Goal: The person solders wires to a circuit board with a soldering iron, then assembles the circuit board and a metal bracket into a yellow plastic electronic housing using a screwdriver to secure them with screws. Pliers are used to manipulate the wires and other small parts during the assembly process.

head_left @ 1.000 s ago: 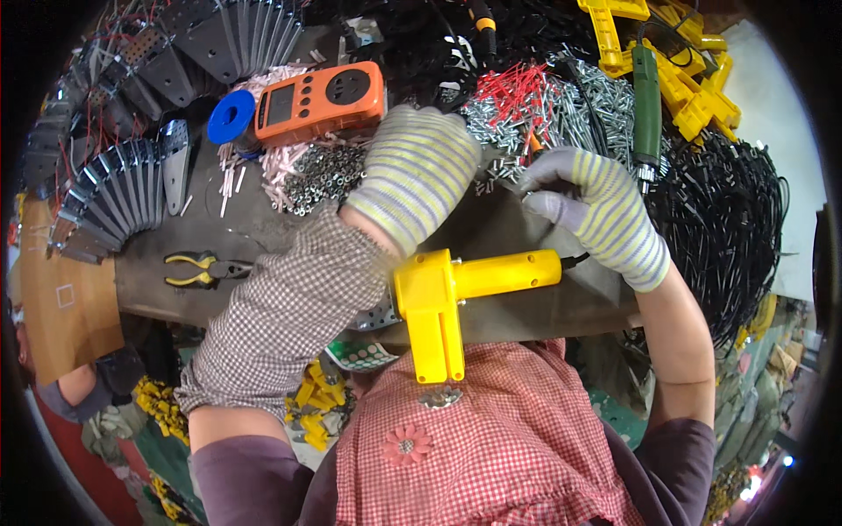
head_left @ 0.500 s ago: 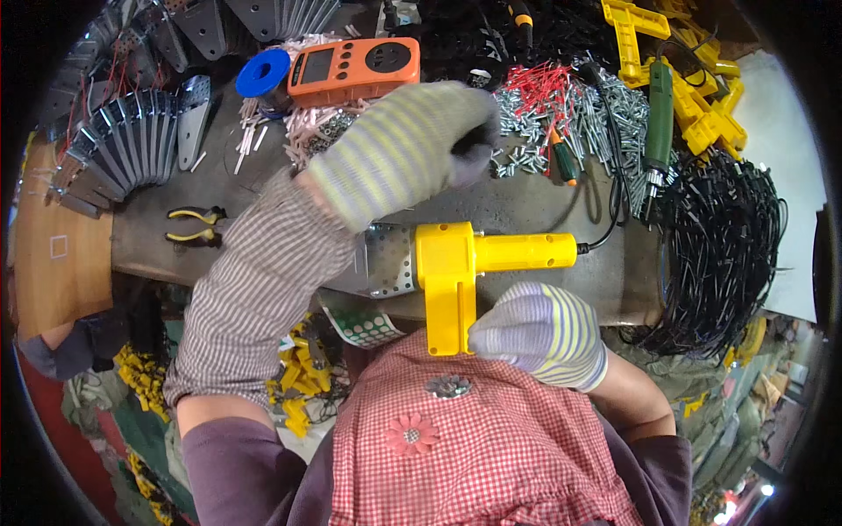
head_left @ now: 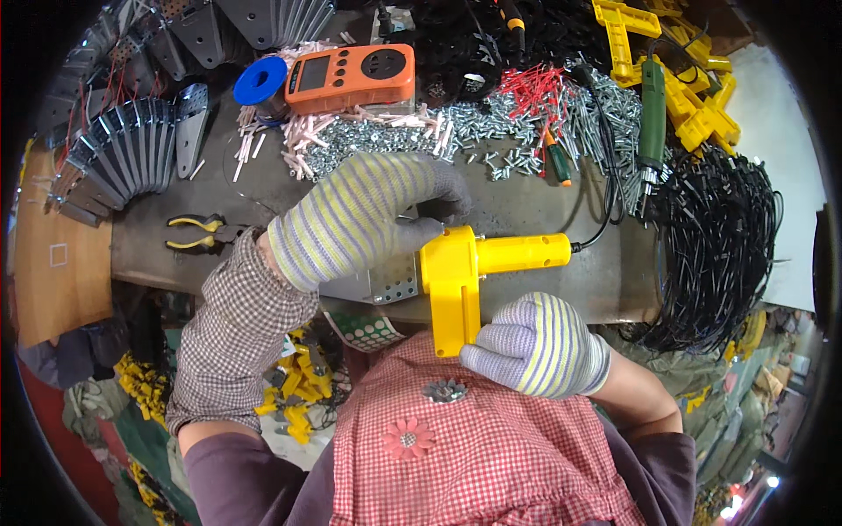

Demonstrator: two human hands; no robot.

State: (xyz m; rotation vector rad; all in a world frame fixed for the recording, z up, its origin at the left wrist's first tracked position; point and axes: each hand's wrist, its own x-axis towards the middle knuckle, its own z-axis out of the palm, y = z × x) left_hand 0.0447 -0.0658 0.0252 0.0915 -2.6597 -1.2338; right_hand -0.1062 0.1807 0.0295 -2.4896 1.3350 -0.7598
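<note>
A yellow plastic tool housing (head_left: 453,294) with a side handle lies at the table's front edge, joined to a grey perforated metal plate (head_left: 392,279). My right hand (head_left: 548,346), in a striped glove, pinches the lower end of the housing. At its upper end is my left hand (head_left: 364,215), also gloved, fingers curled toward the thumb beside the housing's top corner. Anything between those fingertips is too small or hidden to make out. A black cord (head_left: 601,238) runs from the handle's end.
Behind my hands lie piles of small metal nuts (head_left: 351,145) and screws (head_left: 623,118). An orange meter (head_left: 351,79), a blue spool (head_left: 260,81), pliers (head_left: 206,232), a green electric screwdriver (head_left: 652,114), black cables (head_left: 724,254) and stacked metal plates (head_left: 132,145) surround the work area.
My left hand has come back from the pile of nuts, down and toward me, to the top of the yellow housing. The right hand stays on the housing's lower end.
</note>
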